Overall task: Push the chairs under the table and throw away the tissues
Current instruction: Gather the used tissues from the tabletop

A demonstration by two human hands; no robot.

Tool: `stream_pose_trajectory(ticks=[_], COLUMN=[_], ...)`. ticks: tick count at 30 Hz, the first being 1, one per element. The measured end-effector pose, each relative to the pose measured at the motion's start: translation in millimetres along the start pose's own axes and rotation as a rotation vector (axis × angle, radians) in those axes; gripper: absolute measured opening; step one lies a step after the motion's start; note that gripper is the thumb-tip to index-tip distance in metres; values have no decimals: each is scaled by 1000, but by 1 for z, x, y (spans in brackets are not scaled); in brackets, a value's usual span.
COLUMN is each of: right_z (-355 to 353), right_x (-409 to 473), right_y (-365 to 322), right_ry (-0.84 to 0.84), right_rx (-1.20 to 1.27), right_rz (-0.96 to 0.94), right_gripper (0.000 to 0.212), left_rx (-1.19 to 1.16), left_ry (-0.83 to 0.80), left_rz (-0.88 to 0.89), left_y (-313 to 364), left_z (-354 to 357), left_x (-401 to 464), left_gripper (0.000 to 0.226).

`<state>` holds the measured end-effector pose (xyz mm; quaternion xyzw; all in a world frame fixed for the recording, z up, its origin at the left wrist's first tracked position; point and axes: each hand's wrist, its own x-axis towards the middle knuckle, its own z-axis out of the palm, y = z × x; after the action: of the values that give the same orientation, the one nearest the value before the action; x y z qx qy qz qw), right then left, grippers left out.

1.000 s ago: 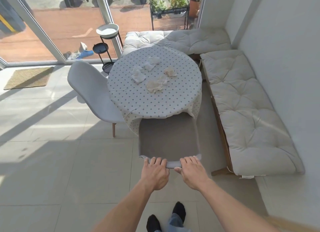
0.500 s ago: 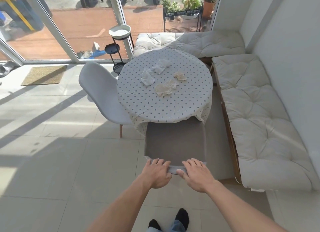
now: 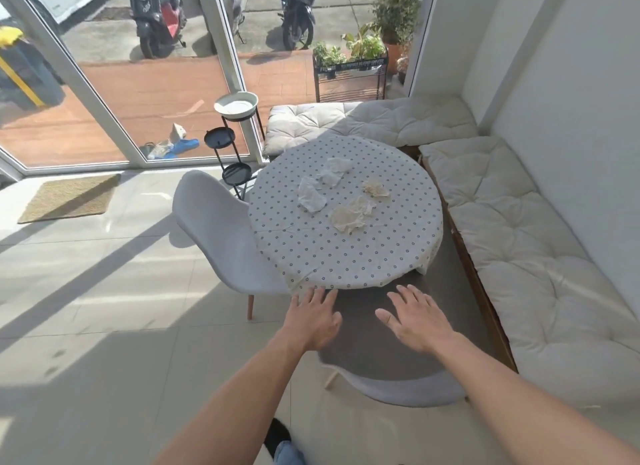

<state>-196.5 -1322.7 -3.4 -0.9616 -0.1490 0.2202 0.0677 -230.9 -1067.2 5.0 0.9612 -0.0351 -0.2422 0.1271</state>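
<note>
A round table (image 3: 346, 256) with a dotted cloth holds several crumpled tissues (image 3: 348, 216). The near grey chair (image 3: 391, 360) has its seat pushed partly under the table's front edge, its back below my arms. My left hand (image 3: 313, 319) and my right hand (image 3: 414, 320) hover above that chair with fingers spread, holding nothing. A second grey chair (image 3: 225, 236) stands at the table's left side, its seat partly under the cloth.
A white cushioned bench (image 3: 519, 239) runs along the right wall and behind the table. A black tiered stand (image 3: 230, 145) with a white bowl sits by the glass door. A doormat (image 3: 71, 197) lies at the left on the tiled floor.
Both hands let go of the near chair's back and opened above it. I have moved closer to the table, and the chair sits further under it.
</note>
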Motion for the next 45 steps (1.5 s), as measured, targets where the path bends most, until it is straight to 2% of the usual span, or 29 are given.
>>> stream_pose_trajectory(ticks=[9,15,21,28,38,41,45], right_z=[-51,-79,-96,-108,-111,-101,-76], right_x=[60,111,181,278,372,385,394], right_y=[-94,-123,-118,-91,-58,-49,-42], right_ry=[105,140,165,110,27,-2,-51], right_rx=[3,36,70,94,94,116,163], right_rz=[99,126,154,203,214,235,258], right_gripper=[75,78,78,79,75,80,99], left_rx=[65,79,103,103,93,89,35], left_ry=[20,51,42,19,-82,-75,-84], left_rz=[109,107,115,139,167,180,186], left_y=[-104,-153,-181,-195,-176,-169,-163], left_z=[-101,-150,-174,-193,-180,-165,-140], left_x=[42,72,130,238,383,411,423], left_gripper=[65,68,69,76,74,74,79])
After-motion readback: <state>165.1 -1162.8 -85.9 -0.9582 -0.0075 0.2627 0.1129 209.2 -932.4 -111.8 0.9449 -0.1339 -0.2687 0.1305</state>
